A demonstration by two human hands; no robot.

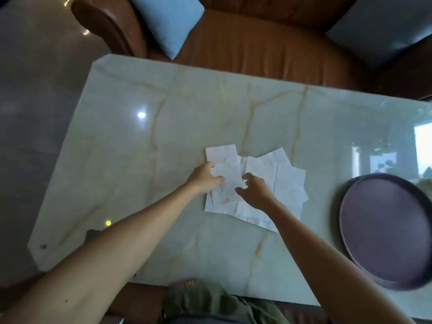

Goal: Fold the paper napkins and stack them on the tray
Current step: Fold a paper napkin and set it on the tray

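Several white paper napkins [287,183] lie overlapped in a loose pile at the middle of the marble table [163,127]. The top napkin [225,164] sits at the pile's left side, angled away from me. My left hand [205,177] pinches its left edge between thumb and fingers. My right hand [254,190] rests on the pile just to the right, fingers curled at that napkin's near right edge. A round dark purple tray [383,230] with a raised rim lies at the right, with nothing on it.
A brown leather sofa [257,43] runs along the table's far edge, with a light blue cushion [170,22] at the left and a grey cushion [383,26] at the right. Grey floor lies to the left. My lap is at the near edge.
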